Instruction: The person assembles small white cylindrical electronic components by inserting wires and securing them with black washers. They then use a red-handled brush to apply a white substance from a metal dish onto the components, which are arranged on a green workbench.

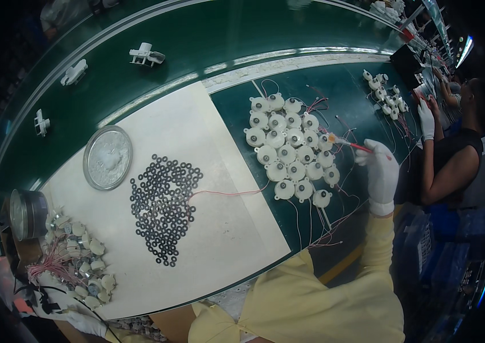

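Observation:
My right hand (382,174), in a white glove, is closed around the red handle of a small brush (359,147). The brush's pale bristles touch or hover over the right side of a cluster of round white motor housings (286,153), each with a dark centre and thin wires. My left hand (85,324), also gloved, is low at the left edge, beside a heap of small motors (79,257) with bundled pink wires. Its fingers are too dim and partly hidden to read. Many small black rings (165,208) lie spread on a white board between the two groups.
A round clear dish (108,159) with white paste stands on the white board (214,240). A dark round tin (28,214) is at the left edge. White plastic parts (147,55) rest on the green belt beyond. At right, a gloved co-worker (454,154) sits near more motors (385,94).

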